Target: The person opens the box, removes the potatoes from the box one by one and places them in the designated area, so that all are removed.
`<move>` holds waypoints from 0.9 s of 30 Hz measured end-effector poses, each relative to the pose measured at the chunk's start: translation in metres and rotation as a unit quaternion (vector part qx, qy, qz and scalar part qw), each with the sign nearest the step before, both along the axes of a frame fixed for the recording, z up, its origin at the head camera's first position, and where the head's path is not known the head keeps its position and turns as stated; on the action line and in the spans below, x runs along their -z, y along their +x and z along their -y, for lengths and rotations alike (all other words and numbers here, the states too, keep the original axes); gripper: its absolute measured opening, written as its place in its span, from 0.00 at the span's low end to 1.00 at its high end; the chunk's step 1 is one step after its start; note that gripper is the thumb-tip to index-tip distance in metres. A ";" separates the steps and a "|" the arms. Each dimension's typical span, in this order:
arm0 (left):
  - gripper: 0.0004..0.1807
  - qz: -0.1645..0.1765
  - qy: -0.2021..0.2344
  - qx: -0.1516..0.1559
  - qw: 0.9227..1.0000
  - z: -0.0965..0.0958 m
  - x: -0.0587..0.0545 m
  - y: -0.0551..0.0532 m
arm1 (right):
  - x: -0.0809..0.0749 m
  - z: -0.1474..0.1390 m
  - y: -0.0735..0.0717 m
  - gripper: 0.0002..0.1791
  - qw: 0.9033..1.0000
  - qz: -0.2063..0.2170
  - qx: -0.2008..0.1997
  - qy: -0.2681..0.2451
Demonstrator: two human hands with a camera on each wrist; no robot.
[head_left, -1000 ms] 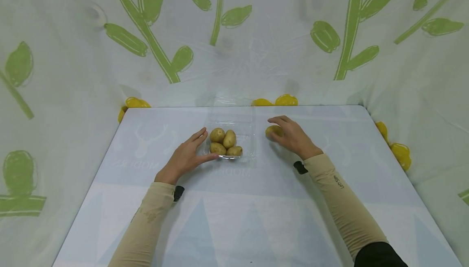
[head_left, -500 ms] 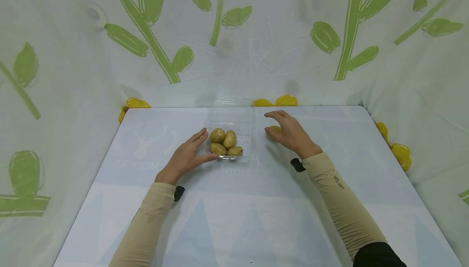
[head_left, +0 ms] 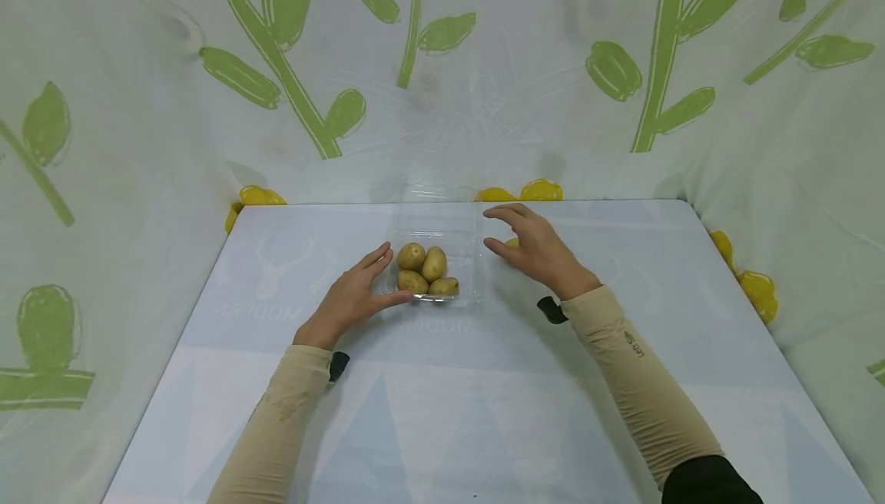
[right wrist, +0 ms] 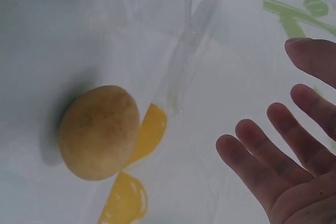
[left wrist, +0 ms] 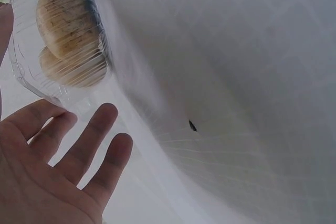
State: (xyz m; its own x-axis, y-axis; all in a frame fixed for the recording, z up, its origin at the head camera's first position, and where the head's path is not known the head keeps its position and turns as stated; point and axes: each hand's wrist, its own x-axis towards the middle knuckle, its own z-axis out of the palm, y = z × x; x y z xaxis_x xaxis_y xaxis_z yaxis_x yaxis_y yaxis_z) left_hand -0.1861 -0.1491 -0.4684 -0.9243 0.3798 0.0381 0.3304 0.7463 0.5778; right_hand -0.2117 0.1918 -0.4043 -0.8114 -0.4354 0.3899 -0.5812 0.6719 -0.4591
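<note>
Several potatoes sit in a clear plastic clamshell box, whose lid is folded back toward the far edge. My left hand rests against the box's near left corner, thumb along the front edge and fingers beside the left wall. In the left wrist view, its fingers are spread, some touching the box. My right hand hovers right of the box, fingers apart and holding nothing. A single potato lies on the table beneath it, mostly hidden by the hand in the head view.
The white table has pale blue triangles and faint lettering. A white curtain with green leaves and yellow flowers hangs behind its far edge and around the sides.
My right hand has moved left toward the box and away from the potato, which stays on the table. My left hand has stayed at the box.
</note>
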 end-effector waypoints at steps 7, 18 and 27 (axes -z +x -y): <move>0.57 -0.002 -0.004 0.001 1.000 -0.001 0.000 0.000 | -0.006 0.012 0.003 0.24 1.000 0.004 -0.025 -0.012; 0.57 0.006 -0.003 -0.004 1.000 -0.001 -0.001 0.000 | -0.004 0.031 0.003 0.23 0.997 0.009 -0.069 0.012; 0.58 0.005 0.000 -0.003 1.000 0.000 0.000 0.000 | 0.003 0.044 0.004 0.22 0.990 0.018 -0.131 0.040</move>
